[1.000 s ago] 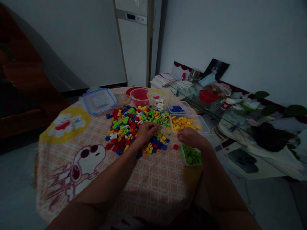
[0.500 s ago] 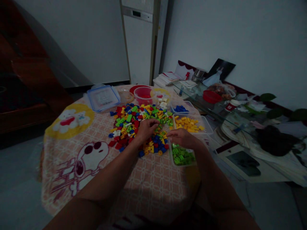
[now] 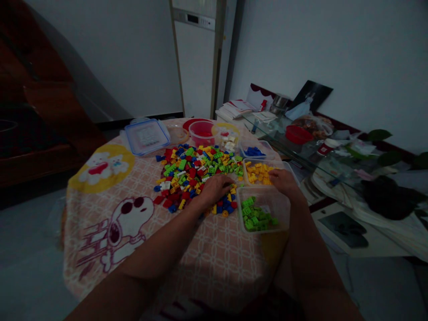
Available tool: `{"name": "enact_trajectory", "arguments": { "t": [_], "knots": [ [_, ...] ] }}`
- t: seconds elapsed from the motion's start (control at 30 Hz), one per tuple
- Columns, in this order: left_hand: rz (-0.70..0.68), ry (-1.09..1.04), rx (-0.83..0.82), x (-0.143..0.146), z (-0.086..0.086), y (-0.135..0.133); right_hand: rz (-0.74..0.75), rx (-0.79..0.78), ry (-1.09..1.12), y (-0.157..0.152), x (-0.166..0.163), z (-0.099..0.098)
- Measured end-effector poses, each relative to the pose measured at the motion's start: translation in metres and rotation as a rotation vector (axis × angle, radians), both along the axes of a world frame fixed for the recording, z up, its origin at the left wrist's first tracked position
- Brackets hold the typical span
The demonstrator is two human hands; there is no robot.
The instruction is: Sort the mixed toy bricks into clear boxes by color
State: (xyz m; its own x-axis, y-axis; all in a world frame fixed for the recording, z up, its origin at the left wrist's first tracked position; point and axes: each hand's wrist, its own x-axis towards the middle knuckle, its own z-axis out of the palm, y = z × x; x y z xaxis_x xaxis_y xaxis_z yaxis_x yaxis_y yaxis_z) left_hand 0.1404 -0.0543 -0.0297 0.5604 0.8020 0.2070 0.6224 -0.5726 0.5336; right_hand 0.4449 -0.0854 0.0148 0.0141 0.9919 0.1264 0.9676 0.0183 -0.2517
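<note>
A mixed pile of toy building bricks (image 3: pixel 183 171) in red, blue, green, yellow and white is spread on the table. My left hand (image 3: pixel 216 189) rests over its right front part, fingers curled down and closed; what they hold, if anything, is hidden. My right hand (image 3: pixel 283 182) is at the right end of a clear container of yellow bricks (image 3: pixel 257 173). Its fingers are bent together, and I cannot make out what is in them. Closer to me, green bricks (image 3: pixel 256 216) lie in another clear container (image 3: pixel 282 209), beneath my right wrist.
Blue bricks (image 3: pixel 254 152) fill part of a third container behind the yellow ones. White bricks (image 3: pixel 230 145), a pink-red tub (image 3: pixel 203 133) and a blue-rimmed lid (image 3: pixel 147 136) stand at the back. A cluttered glass shelf (image 3: pixel 284 140) runs along the right.
My right hand has moved from above the green container to the yellow one, right and away from me. My left hand has shifted right and nearer over the pile.
</note>
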Motion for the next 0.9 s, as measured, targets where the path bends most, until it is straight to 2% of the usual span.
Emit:
{"name": "enact_trajectory", "arguments": {
  "t": [0.17,0.43,0.57,0.73,0.9],
  "knots": [
    [-0.029,0.003,0.039,0.0,-0.001,-0.001,-0.062,0.032,-0.08,0.007,-0.005,-0.015],
    [-0.042,0.022,0.059,0.002,-0.003,-0.001,-0.123,-0.098,-0.167,0.008,-0.022,-0.009],
    [-0.009,-0.087,0.021,0.0,-0.003,0.001,-0.134,-0.09,-0.182,0.006,-0.024,-0.008],
    [0.04,-0.298,-0.005,-0.001,0.006,-0.002,-0.162,-0.082,-0.184,0.004,-0.026,-0.008],
    [-0.059,-0.414,-0.025,0.008,0.011,-0.013,-0.153,-0.096,-0.175,0.003,-0.027,-0.004]
  ]
}}
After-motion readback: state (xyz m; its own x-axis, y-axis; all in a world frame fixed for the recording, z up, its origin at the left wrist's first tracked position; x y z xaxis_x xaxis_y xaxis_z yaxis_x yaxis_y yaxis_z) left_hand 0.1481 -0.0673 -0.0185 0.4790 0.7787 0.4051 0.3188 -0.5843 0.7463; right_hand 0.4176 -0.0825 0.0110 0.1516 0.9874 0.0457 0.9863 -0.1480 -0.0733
